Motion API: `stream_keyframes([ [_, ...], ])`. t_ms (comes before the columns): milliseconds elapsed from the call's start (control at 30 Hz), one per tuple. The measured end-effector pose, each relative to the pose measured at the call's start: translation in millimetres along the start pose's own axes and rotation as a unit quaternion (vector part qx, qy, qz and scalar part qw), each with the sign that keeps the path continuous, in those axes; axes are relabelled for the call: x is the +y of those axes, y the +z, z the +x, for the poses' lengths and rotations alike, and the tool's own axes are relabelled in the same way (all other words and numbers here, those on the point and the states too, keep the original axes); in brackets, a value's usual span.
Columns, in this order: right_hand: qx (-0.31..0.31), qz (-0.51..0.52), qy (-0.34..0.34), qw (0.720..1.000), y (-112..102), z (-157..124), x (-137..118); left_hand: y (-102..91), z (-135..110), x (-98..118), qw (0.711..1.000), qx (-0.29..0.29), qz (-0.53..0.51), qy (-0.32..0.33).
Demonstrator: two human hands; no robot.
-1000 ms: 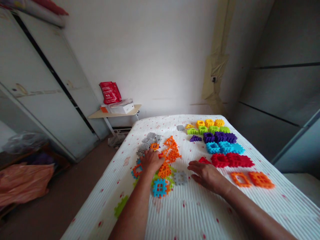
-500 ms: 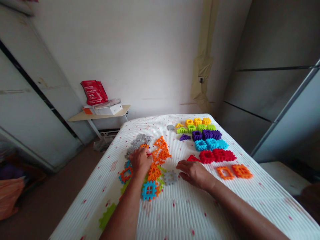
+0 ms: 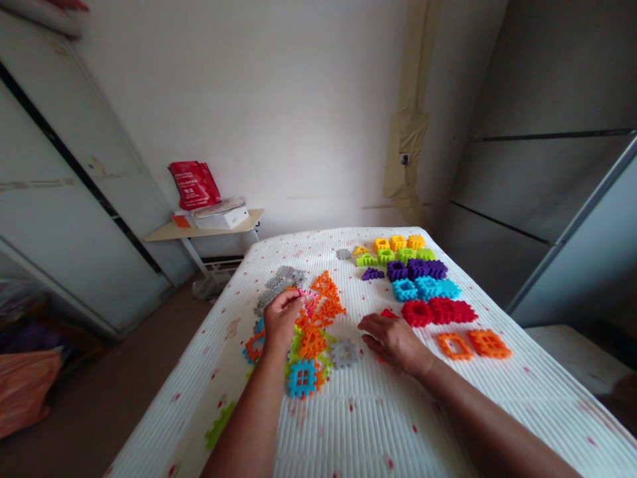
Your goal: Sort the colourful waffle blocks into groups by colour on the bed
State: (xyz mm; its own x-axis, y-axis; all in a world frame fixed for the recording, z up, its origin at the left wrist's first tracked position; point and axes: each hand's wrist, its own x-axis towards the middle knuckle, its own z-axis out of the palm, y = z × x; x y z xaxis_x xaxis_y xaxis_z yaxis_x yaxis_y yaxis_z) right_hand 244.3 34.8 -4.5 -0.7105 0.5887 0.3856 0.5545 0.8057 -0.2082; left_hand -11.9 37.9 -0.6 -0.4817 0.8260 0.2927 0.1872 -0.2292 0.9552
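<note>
My left hand [image 3: 279, 317] hovers over a mixed pile of plastic grid blocks [image 3: 318, 312] on the white bedspread [image 3: 358, 411]. Its fingers pinch a small red triangular block [image 3: 308, 297], lifted just off the pile. My right hand [image 3: 391, 337] lies palm down on the bedspread, fingers loosely spread, holding nothing. It is beside a grey block [image 3: 344, 353] and partly covers a red triangle [image 3: 388, 313]. A blue square block [image 3: 302, 378] lies at the near edge of the pile.
Sorted rows of blocks lie at the far right: yellow [image 3: 398, 242], green [image 3: 398, 256], purple [image 3: 417, 269], blue [image 3: 425, 289], red [image 3: 438, 311], orange [image 3: 472, 344]. Grey blocks [image 3: 281, 279] sit left of the pile. A small table [image 3: 209, 229] with a red bag stands beyond the bed.
My left hand has closed on a red triangular block and raised it off the pile. My right hand has stayed in place. The camera has shifted slightly.
</note>
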Motion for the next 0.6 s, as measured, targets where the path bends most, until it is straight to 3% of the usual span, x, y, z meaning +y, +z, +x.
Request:
stream_keyframes([
  [233,0.08,0.007,0.017,0.997,1,0,-1,3.2,-11,13,0.998,-0.023,-0.05,-0.008],
  [467,0.186,0.062,0.035,0.98,1,1,-11,14.4,-31,18,0.988,-0.066,0.089,0.107],
  [600,0.221,0.06,0.021,0.973,-1,2,-18,29.3,-47,22,0.984,-0.131,0.071,0.094],
])
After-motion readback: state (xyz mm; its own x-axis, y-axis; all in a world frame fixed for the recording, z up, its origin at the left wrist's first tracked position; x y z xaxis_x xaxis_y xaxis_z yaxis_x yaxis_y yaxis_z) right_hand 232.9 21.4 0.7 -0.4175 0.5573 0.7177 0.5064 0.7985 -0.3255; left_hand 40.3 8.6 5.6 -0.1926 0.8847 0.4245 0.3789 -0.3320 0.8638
